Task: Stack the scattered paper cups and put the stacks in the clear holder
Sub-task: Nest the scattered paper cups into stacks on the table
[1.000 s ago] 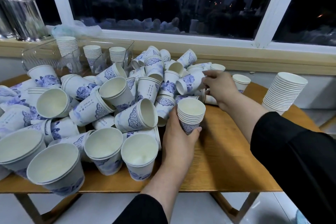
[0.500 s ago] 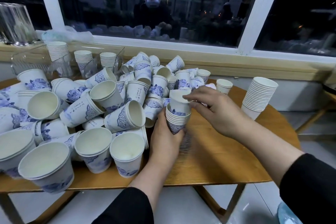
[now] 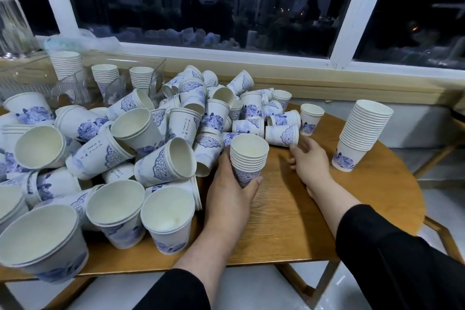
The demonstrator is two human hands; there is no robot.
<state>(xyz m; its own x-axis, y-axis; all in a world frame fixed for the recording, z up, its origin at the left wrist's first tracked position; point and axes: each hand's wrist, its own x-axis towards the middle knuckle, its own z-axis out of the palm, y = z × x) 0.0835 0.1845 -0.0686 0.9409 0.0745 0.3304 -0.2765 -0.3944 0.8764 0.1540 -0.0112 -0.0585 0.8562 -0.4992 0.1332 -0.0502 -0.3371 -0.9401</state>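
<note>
Fingers of left hand point(image 3: 226, 191) wrapped round short nested stack point(image 3: 247, 158), upright on bench point(image 3: 314, 209) at pile's right edge; right hand point(image 3: 308, 158) loosely spread, fingertip touching toppled cup point(image 3: 283, 134). Scattered cups point(image 3: 113, 148), white with blue print, heaped across left side. Bare wood between hands. Clear holder point(image 3: 83, 83) at back left, three stacks inside. Tall stack point(image 3: 362, 133) near right rim.

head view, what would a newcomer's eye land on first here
First the cup pile, blue-printed paper cups tumbled over the left half of the table. Next the left hand, gripping a small stack at mid-table, with the right hand reaching for a lying cup. A tall stack stands alone at right.
</note>
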